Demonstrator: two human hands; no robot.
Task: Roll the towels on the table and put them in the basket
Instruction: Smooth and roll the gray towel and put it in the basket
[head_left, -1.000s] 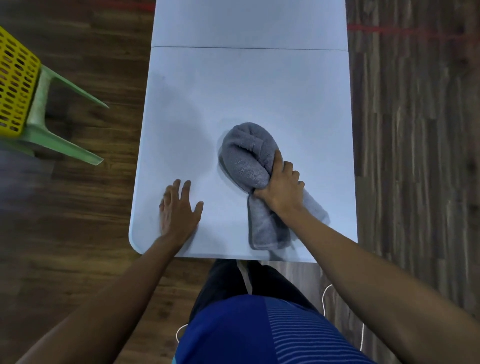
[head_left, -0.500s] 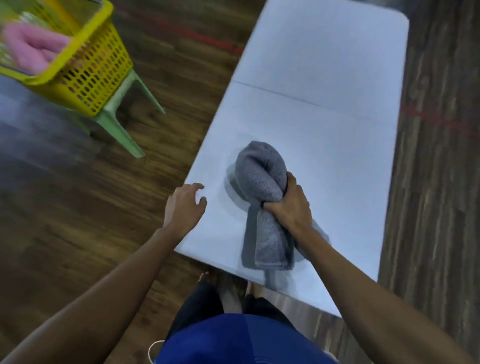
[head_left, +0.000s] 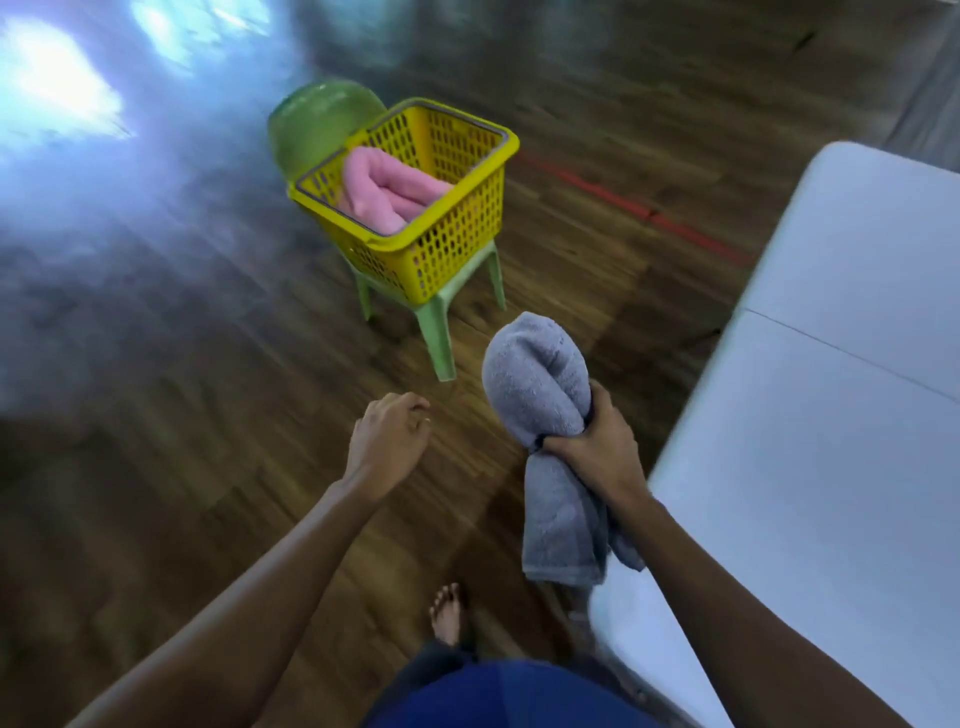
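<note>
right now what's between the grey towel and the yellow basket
In the head view, only wooden floor and a leg of the green chair that carries the yellow basket lie between it and the grey towel.

2 towels (head_left: 532, 384) (head_left: 389, 192), 1 bskt (head_left: 457, 234), 1 tbl (head_left: 831, 415)

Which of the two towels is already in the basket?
The pink towel, lying inside the yellow basket; the grey towel is gripped in the right hand, short of it.
</note>
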